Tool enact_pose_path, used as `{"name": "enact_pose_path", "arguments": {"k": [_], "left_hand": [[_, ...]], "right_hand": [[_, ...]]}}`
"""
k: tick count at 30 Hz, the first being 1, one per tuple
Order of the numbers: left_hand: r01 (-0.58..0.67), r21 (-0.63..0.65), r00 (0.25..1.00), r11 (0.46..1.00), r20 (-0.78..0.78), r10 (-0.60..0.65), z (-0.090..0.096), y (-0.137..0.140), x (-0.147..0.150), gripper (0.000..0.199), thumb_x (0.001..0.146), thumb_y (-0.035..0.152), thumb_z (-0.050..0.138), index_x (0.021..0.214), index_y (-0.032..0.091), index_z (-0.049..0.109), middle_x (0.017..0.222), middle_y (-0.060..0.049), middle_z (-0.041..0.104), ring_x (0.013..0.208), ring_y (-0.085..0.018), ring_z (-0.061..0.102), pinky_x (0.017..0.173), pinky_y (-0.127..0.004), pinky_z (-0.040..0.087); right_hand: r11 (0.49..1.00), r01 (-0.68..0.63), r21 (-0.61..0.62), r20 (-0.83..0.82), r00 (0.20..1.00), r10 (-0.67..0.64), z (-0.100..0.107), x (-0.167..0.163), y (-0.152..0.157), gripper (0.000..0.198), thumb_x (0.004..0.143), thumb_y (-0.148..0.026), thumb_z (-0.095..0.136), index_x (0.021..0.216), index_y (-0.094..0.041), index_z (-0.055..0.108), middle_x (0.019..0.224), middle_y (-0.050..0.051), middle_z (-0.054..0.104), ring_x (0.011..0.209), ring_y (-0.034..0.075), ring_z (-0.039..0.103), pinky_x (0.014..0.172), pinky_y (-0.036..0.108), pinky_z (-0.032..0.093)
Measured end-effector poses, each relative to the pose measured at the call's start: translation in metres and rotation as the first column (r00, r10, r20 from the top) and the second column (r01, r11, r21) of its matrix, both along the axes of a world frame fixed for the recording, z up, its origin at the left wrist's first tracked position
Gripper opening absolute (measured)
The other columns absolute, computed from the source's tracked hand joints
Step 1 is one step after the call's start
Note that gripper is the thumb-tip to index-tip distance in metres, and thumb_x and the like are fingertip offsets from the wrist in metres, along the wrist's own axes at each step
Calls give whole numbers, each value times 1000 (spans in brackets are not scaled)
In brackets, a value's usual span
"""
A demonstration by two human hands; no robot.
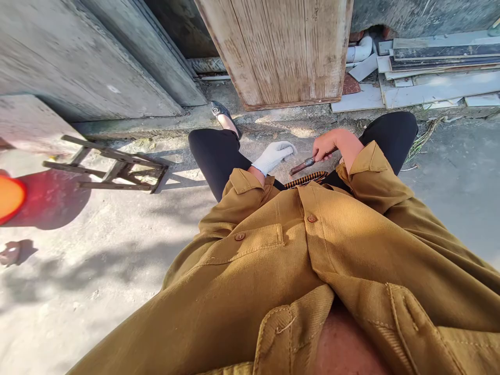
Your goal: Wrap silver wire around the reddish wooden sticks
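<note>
My left hand (pixel 274 156), in a white knit glove, hovers between my knees with its fingers bent together toward the right. Its palm side is hidden, so anything inside it does not show. Just to the right, my bare right hand (pixel 327 145) is closed around a short tool with a brown handle (pixel 300 167) and a grey band near the fingers. The brown end points down and left toward the glove without touching it; the tool's other end is hidden. Below both hands, a yellow-and-black striped woven edge (pixel 307 178) shows at my lap.
A wooden rack (pixel 113 164) lies on the concrete ground (pixel 117 276) at left, near a bright orange-red object (pixel 11 199). Ahead leans a weathered plank panel (pixel 285 52). Stacked boards and tile pieces (pixel 437 83) line the wall at right, beside a white pipe (pixel 360 49).
</note>
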State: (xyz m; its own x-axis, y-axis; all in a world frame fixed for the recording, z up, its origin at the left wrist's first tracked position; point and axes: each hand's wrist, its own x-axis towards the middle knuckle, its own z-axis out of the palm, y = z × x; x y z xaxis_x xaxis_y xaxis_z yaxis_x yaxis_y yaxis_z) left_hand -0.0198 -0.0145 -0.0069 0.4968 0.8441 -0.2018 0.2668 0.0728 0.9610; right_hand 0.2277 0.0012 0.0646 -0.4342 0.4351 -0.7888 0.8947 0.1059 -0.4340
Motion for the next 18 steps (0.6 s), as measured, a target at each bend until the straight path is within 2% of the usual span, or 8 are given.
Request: {"name": "enact_pose_path", "arguments": {"k": [3, 5, 7, 9, 13, 15, 18], "left_hand": [[-23, 3, 998, 1000, 52, 23, -9, 5, -1, 35, 82, 51, 87, 81, 18, 74, 67, -1, 63, 62, -15, 53, 61, -27, 43], [-66, 18, 996, 998, 59, 65, -14, 6, 0, 39, 86, 52, 91, 78, 20, 70, 68, -2, 65, 63, -16, 55, 62, -28, 46], [-90, 7, 994, 996, 69, 89, -16, 5, 4, 38, 93, 49, 89, 78, 20, 69, 68, -2, 65, 62, -16, 57, 63, -29, 48], [-56, -40, 993, 998, 102, 60, -15, 2, 7, 32, 97, 42, 85, 81, 19, 70, 69, -3, 66, 62, -15, 59, 65, -28, 51], [46, -82, 995, 996, 91, -39, -7, -3, 13, 25, 97, 30, 82, 78, 18, 70, 69, -3, 66, 62, -14, 61, 67, -27, 52], [49, -50, 998, 998, 33, -47, -6, -5, 15, 26, 96, 29, 83, 76, 20, 70, 67, -3, 66, 60, -15, 60, 65, -29, 52], [40, -6, 999, 999, -8, -40, -5, -7, 15, 19, 96, 26, 81, 78, 24, 75, 65, -3, 64, 58, -19, 60, 63, -35, 51]], "right_hand": [[993, -16, -116, -271, 963, -17, 11, 6, -1, 27, 108, -6, 69, 83, -14, 75, 74, -2, 68, 67, 9, 59, 71, 22, 47], [994, 63, -86, -485, 869, -97, 15, 10, 0, 20, 104, -14, 75, 84, -15, 74, 78, -2, 69, 69, 10, 58, 73, 22, 48], [978, 206, -3, -600, 782, -167, 16, 11, 2, 19, 101, -24, 81, 85, -17, 73, 80, -1, 69, 69, 12, 57, 71, 24, 47], [934, 352, 64, -649, 725, -229, 13, 9, 4, 25, 101, -33, 84, 85, -18, 70, 81, 1, 70, 70, 14, 58, 69, 26, 48], [791, 596, 139, -711, 616, -340, 7, 6, 7, 35, 109, -44, 79, 89, -21, 63, 81, 5, 67, 75, 18, 60, 71, 28, 53], [738, 649, 187, -694, 619, -368, 4, 6, 10, 33, 113, -45, 76, 94, -21, 63, 83, 6, 67, 78, 19, 61, 72, 28, 55], [701, 657, 276, -598, 689, -410, -2, 8, 16, 24, 115, -37, 72, 99, -20, 66, 91, 9, 72, 83, 21, 66, 77, 30, 57]]}}
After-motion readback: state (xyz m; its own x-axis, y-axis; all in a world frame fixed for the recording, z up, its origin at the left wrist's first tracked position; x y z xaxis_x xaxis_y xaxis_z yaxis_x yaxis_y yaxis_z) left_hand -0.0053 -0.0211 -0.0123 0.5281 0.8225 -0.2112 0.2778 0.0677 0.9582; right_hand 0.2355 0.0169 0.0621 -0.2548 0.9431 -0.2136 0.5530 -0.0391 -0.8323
